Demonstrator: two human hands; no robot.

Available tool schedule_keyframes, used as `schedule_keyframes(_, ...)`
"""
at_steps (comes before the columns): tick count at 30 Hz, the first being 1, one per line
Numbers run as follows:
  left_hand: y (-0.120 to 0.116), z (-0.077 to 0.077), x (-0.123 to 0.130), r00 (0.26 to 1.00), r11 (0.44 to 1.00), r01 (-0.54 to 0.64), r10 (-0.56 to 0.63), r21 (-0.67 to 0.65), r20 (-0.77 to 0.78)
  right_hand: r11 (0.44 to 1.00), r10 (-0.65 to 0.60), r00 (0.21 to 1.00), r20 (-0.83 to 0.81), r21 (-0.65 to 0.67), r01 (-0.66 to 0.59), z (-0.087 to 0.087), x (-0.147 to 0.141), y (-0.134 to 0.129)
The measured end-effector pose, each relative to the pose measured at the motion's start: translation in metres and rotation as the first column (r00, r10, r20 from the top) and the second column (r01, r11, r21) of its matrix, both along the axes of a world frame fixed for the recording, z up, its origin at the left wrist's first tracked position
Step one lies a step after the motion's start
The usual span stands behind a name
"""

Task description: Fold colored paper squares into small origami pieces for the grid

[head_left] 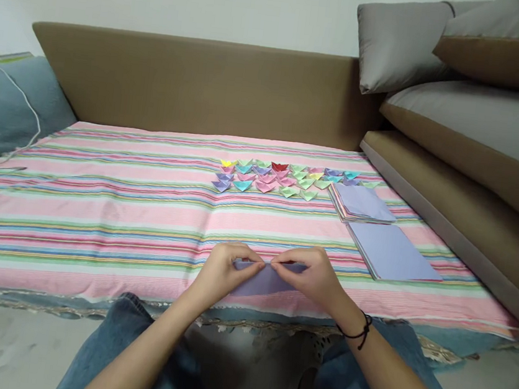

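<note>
A sheet of purple paper [264, 282] lies near the front edge of the striped cloth, its far edge pinched in both hands. My left hand [231, 267] grips that edge between thumb and forefinger, just left of its middle. Close beside it, my right hand [309, 272] pinches the same edge in the same way, a small gap between the fingertips. Both hands cover the paper's side parts. Farther back sit several small folded paper boats [265, 186] in rows, in many colours.
To the right lie a stack of purple-topped paper sheets [391, 253] and a second paper pile [364, 203] behind it. Large cushions [473, 131] are heaped along the right side. A brown backrest [206, 88] runs across the back. At the left, a white cable [30, 109] trails over a blue cushion.
</note>
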State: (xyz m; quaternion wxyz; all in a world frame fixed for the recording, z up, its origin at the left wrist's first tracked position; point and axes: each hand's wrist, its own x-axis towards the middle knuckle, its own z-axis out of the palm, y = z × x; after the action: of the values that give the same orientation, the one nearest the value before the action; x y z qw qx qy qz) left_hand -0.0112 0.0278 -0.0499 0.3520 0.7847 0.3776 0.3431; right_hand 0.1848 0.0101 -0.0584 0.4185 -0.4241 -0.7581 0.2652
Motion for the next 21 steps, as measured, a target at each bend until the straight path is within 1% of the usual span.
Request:
schedule_keyframes(5,0.003,0.010,-0.012,0.998,0.989,-0.063,0.066,-0.137,0.018,0.990,-0.025,1.000,-0.019,-0.139,0.022,0.006,0.016,0.004)
schedule_keyframes(8,0.006,0.012,-0.019,0.998,0.986,-0.044,0.038,-0.159,-0.041,0.978,-0.019,1.000,-0.011,-0.208,0.016,0.007,0.023,0.005)
schedule_keyframes(10,0.007,0.010,-0.020,0.990,0.995,-0.006,-0.008,-0.098,-0.140,0.972,0.014,1.000,0.005,-0.236,-0.013,0.006,0.024,0.006)
schedule_keyframes(12,0.008,0.006,-0.018,0.969,0.999,0.045,-0.042,0.008,-0.242,0.969,0.053,0.998,0.031,-0.244,-0.044,0.003,0.021,0.006)
schedule_keyframes(14,0.006,0.002,-0.013,0.954,0.992,0.079,-0.047,0.097,-0.295,0.970,0.080,0.995,0.052,-0.233,-0.066,0.000,0.016,0.006)
schedule_keyframes(16,0.003,-0.001,-0.005,0.953,0.988,0.086,-0.044,0.131,-0.299,0.973,0.098,0.994,0.053,-0.214,-0.084,-0.002,0.011,0.006)
schedule_keyframes(18,-0.001,-0.003,0.001,0.958,0.987,0.078,-0.036,0.140,-0.283,0.978,0.105,0.994,0.043,-0.185,-0.095,-0.002,0.007,0.005)
schedule_keyframes(21,-0.002,-0.001,0.003,0.975,0.993,0.066,-0.043,0.099,-0.217,0.988,0.077,0.997,0.028,-0.134,-0.073,0.000,0.007,0.004)
